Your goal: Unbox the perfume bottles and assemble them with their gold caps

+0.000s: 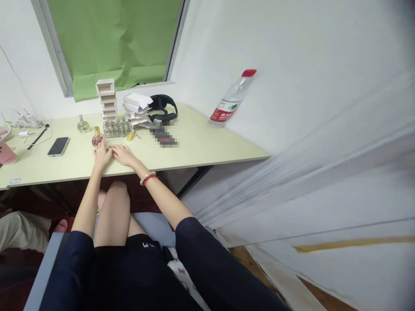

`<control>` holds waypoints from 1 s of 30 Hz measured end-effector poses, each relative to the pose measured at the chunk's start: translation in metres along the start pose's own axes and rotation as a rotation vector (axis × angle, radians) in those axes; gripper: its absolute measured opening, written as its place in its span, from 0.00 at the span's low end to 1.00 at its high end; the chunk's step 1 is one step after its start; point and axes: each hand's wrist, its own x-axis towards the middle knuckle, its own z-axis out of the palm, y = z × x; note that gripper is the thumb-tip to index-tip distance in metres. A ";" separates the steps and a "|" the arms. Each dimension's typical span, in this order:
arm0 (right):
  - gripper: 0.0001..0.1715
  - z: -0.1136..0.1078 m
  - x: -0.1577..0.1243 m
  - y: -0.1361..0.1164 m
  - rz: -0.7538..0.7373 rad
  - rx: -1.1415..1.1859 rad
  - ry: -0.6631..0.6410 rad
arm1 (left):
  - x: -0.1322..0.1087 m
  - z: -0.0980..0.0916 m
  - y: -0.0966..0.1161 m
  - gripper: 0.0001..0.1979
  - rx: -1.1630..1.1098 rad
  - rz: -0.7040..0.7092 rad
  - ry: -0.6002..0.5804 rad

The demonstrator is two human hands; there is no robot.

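My left hand rests on the pale table, its fingers by a round pink perfume bottle with a gold cap; whether they grip it is unclear. Beside it lies my right hand, flat on the tabletop with fingers stretched toward the left one and nothing held. Behind the hands stands a row of clear glass bottles, with small gold caps at its right end. A rounder clear bottle is farther left.
White boxes are stacked at the back, near more white cartons and a black headset. A water bottle stands right. The phone, cables and a pink cup are left. Another person's leg shows lower left.
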 end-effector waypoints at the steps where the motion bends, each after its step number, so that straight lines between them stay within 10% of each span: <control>1: 0.23 0.000 0.000 0.000 0.002 0.002 0.000 | 0.000 0.000 0.001 0.33 0.014 -0.010 -0.001; 30: 0.25 0.003 -0.001 -0.001 0.032 -0.020 0.017 | 0.026 0.008 -0.010 0.34 0.318 -0.205 -0.113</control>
